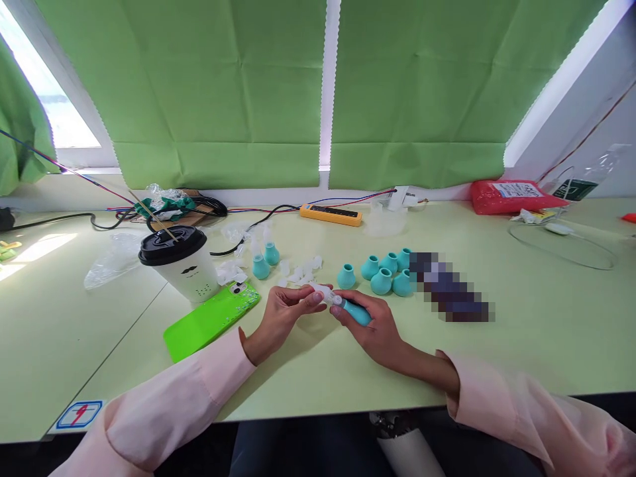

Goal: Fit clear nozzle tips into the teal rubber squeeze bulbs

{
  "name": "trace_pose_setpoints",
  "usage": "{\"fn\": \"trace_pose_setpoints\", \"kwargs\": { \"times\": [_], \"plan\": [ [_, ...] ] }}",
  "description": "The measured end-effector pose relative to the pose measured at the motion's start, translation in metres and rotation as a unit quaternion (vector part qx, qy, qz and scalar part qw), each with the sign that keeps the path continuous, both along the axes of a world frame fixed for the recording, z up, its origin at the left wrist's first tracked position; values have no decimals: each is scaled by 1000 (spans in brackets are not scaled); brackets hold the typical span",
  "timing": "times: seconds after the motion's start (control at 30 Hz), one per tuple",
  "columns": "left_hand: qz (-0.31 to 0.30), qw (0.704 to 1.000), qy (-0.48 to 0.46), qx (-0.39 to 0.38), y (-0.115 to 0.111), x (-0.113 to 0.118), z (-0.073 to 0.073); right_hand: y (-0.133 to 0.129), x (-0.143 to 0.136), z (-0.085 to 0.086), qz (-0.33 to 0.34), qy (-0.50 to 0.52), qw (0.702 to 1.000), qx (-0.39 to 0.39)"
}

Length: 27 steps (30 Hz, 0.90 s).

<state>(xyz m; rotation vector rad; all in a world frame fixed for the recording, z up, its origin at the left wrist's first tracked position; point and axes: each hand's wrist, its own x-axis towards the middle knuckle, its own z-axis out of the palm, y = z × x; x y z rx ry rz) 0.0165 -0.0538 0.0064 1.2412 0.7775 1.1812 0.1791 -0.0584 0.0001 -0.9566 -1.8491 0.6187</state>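
My left hand (282, 313) pinches a small translucent plastic tip (322, 290) between thumb and fingers. In my right hand (377, 329) lies a teal rubber bulb (356, 313), its mouth pointing left against the plastic tip. Whether the two are joined, I cannot tell. Just beyond my hands is a loose pile of small translucent plastic pieces (304, 270). To the left of the pile, two teal bulbs (261, 267) stand upright with translucent tips on them. Several open-mouthed teal bulbs (381, 282) without tips stand in a group at the right.
Left of my hands are a green phone (211, 322) and a lidded paper cup (191, 275) with a stick in it. An orange power strip (330, 214) lies at the back. A red package (514, 197) sits back right; a pixelated patch covers something beside the bulbs.
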Motion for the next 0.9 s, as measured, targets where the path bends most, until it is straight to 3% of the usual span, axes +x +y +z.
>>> {"fn": "trace_pose_setpoints", "kwargs": {
  "times": [0.2, 0.43, 0.63, 0.77, 0.9],
  "plan": [
    [-8, 1000, -5, -10, 1, 2, 1, 0, -2, 0, 31, 69, 993, -88],
    [3, 1000, -4, -4, -4, 3, 6, 1, -3, 2, 48, 82, 992, -82],
    [39, 995, 64, 65, -3, -1, 21, 4, 0, 3, 79, 68, 992, -64],
    [133, 985, 44, 97, 5, -18, 34, 5, 3, 4, 94, 61, 993, -42],
    [300, 936, 95, 158, 17, -40, 45, 6, 5, 5, 86, 57, 994, -26]
  ]
}}
